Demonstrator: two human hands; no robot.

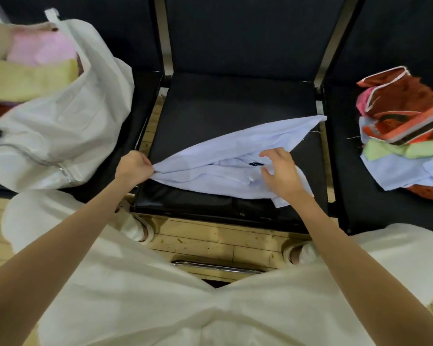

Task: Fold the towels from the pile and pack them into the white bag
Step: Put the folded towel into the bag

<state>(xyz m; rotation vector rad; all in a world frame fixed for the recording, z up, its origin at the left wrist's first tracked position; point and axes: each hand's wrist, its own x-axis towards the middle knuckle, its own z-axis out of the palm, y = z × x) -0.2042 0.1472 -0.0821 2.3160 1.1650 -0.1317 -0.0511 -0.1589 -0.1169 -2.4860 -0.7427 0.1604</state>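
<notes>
Gripping towel [235, 156] corner, your left hand [133, 166] fisted, frame centre; your right hand [281, 174] loosely spread over towel folds, holding nothing; bag [60, 136] left.

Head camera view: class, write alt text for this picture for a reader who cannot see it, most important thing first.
A person's left hand grips one corner of a pale blue towel on a black seat, while the right hand hovers open over its middle. A white bag holding folded towels sits on the left, and a pile of unfolded towels on the right.
</notes>
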